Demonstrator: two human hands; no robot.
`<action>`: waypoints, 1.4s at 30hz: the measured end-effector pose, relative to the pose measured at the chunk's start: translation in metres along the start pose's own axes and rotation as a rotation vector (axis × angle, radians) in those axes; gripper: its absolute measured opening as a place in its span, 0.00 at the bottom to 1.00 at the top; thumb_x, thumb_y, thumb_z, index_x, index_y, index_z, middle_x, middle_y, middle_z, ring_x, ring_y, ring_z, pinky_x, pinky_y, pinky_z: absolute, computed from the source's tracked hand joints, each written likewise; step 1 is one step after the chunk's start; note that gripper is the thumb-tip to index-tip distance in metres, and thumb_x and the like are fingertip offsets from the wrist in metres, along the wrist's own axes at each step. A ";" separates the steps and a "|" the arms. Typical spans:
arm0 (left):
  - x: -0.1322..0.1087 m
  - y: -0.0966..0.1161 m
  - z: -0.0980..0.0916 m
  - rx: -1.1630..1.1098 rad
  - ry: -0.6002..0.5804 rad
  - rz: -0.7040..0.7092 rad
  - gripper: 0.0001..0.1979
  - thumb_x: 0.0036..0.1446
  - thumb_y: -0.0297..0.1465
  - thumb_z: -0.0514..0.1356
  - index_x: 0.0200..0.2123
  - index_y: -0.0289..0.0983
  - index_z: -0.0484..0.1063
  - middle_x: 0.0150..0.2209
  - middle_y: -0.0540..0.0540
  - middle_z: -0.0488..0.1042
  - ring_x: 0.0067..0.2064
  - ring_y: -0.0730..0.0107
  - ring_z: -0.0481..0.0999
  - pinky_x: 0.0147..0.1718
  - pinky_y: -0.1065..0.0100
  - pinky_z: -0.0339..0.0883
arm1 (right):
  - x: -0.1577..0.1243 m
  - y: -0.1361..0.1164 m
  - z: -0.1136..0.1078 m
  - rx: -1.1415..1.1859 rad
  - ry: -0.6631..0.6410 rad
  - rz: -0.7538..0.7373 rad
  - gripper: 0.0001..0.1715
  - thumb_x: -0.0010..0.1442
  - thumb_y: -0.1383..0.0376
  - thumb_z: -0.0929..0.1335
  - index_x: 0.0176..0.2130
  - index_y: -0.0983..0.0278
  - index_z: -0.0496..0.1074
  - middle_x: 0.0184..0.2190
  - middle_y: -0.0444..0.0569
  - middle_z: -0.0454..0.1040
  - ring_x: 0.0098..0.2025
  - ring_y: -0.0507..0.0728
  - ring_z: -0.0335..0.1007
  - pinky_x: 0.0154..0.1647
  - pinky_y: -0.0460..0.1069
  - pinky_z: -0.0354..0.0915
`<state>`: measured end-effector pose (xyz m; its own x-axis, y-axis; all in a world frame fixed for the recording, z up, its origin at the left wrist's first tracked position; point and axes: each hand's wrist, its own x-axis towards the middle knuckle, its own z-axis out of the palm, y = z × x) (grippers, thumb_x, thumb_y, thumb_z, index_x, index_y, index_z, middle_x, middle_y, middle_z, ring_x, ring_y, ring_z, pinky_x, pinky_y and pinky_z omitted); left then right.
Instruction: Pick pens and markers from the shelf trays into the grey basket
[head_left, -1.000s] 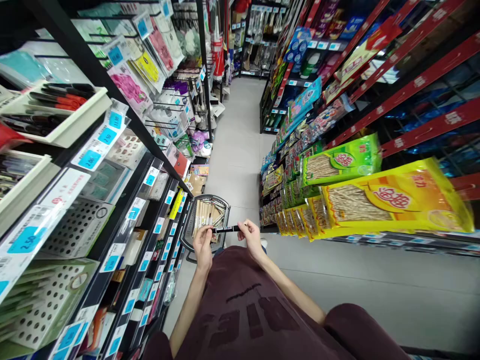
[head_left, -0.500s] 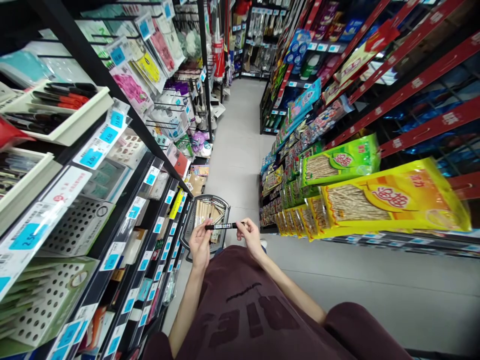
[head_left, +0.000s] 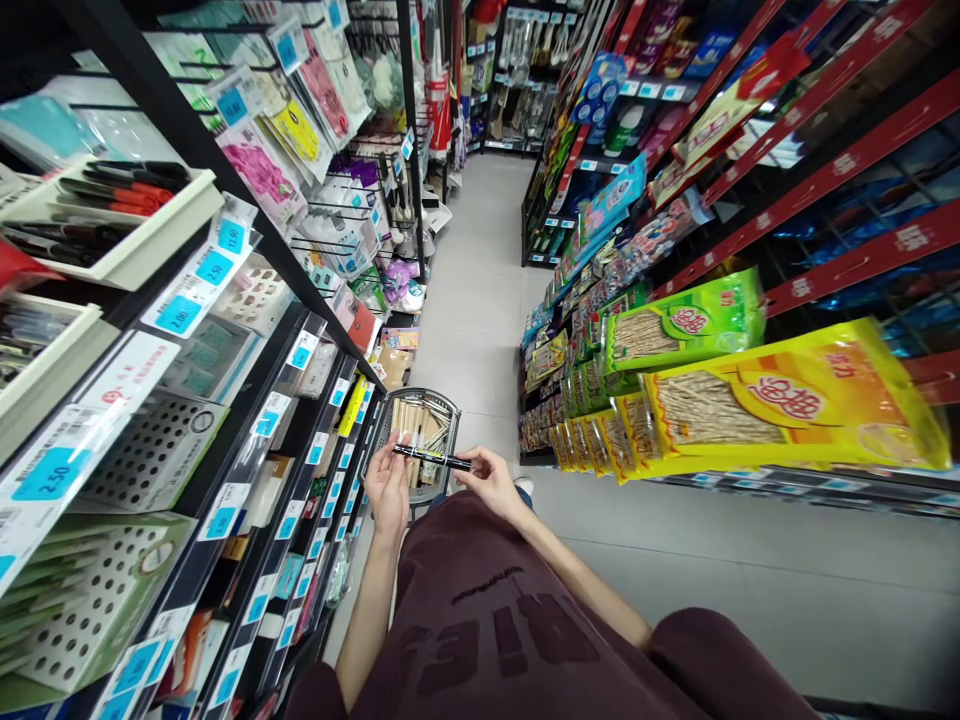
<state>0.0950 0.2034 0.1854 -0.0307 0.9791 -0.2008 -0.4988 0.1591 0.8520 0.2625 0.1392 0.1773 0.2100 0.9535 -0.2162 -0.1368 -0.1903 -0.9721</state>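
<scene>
A slim black marker pen (head_left: 433, 457) with pale printing spans the gap between my two hands, above a basket. The fingers of my left hand (head_left: 388, 495) close on its left end. My right hand (head_left: 491, 484) pinches the right end between thumb and fingers. Below the pen stands the dark shopping basket (head_left: 456, 412), with wooden-looking, light brown items (head_left: 411, 418) in it; my hands and the pen cover part of it.
On my left, shelves carry trays of pens (head_left: 124, 205), perforated boxes (head_left: 146, 450) and price tags (head_left: 51, 472). Yellow snack packs (head_left: 787, 400) and a green pack (head_left: 682, 320) jut out on the right. A grey floor aisle (head_left: 480, 270) runs ahead between racks.
The pen has shifted slightly left and turned, its right end now lower than its left. Both hands have moved a little with it and still hold it.
</scene>
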 end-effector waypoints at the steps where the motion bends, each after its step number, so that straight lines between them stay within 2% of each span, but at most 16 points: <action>1: 0.000 0.000 0.000 0.000 0.003 0.001 0.14 0.52 0.32 0.69 0.43 0.39 0.74 0.60 0.39 0.69 0.58 0.59 0.73 0.47 0.71 0.69 | 0.000 0.000 0.000 -0.020 0.002 -0.003 0.19 0.52 0.55 0.75 0.40 0.63 0.74 0.21 0.38 0.67 0.24 0.52 0.69 0.26 0.47 0.63; 7: -0.002 -0.002 -0.002 0.003 0.004 -0.008 0.14 0.52 0.32 0.70 0.43 0.39 0.75 0.60 0.39 0.70 0.58 0.59 0.73 0.46 0.72 0.70 | 0.002 -0.002 -0.003 -0.098 0.024 -0.019 0.16 0.50 0.58 0.76 0.37 0.63 0.75 0.22 0.40 0.69 0.23 0.51 0.64 0.25 0.46 0.60; 11: -0.003 -0.003 -0.005 0.016 0.002 -0.010 0.15 0.52 0.32 0.70 0.44 0.39 0.75 0.60 0.38 0.70 0.57 0.59 0.73 0.45 0.71 0.70 | 0.002 0.000 -0.005 -0.195 0.034 -0.092 0.12 0.52 0.61 0.75 0.37 0.62 0.76 0.30 0.45 0.75 0.27 0.52 0.65 0.28 0.47 0.61; 16: -0.002 -0.004 -0.007 0.030 0.000 -0.009 0.15 0.52 0.33 0.69 0.44 0.39 0.75 0.59 0.39 0.70 0.56 0.60 0.74 0.47 0.69 0.69 | 0.002 -0.006 -0.007 -0.318 -0.025 -0.232 0.09 0.57 0.61 0.72 0.39 0.62 0.76 0.37 0.50 0.78 0.32 0.55 0.69 0.31 0.49 0.65; 19: -0.001 -0.004 -0.008 0.046 0.006 0.001 0.16 0.52 0.34 0.69 0.44 0.39 0.75 0.58 0.39 0.72 0.55 0.61 0.75 0.47 0.69 0.69 | 0.002 -0.010 -0.008 -0.346 -0.075 -0.247 0.11 0.58 0.59 0.72 0.40 0.61 0.76 0.40 0.51 0.78 0.32 0.55 0.70 0.32 0.49 0.66; 30: 0.000 -0.005 -0.017 0.042 0.070 -0.004 0.16 0.50 0.35 0.71 0.42 0.39 0.77 0.48 0.43 0.77 0.47 0.68 0.77 0.43 0.72 0.70 | -0.005 -0.014 -0.008 -0.457 -0.176 -0.139 0.21 0.58 0.52 0.71 0.45 0.62 0.78 0.27 0.45 0.76 0.26 0.54 0.68 0.32 0.48 0.64; 36: 0.001 -0.006 -0.021 0.016 0.082 0.000 0.16 0.49 0.35 0.71 0.43 0.40 0.77 0.43 0.46 0.76 0.44 0.72 0.76 0.41 0.75 0.69 | -0.009 -0.023 -0.005 -0.480 -0.258 -0.100 0.21 0.60 0.52 0.70 0.47 0.61 0.78 0.28 0.45 0.77 0.29 0.55 0.71 0.33 0.48 0.64; 42: 0.002 -0.007 -0.024 0.037 0.111 -0.011 0.17 0.48 0.36 0.72 0.42 0.40 0.77 0.42 0.47 0.76 0.44 0.73 0.75 0.42 0.74 0.67 | -0.011 -0.020 -0.002 -0.473 -0.285 -0.109 0.22 0.60 0.51 0.70 0.47 0.61 0.79 0.32 0.48 0.80 0.31 0.57 0.73 0.33 0.49 0.65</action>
<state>0.0775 0.2010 0.1668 -0.1217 0.9577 -0.2608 -0.4673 0.1766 0.8663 0.2646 0.1320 0.1994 -0.0807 0.9864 -0.1430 0.3343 -0.1083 -0.9362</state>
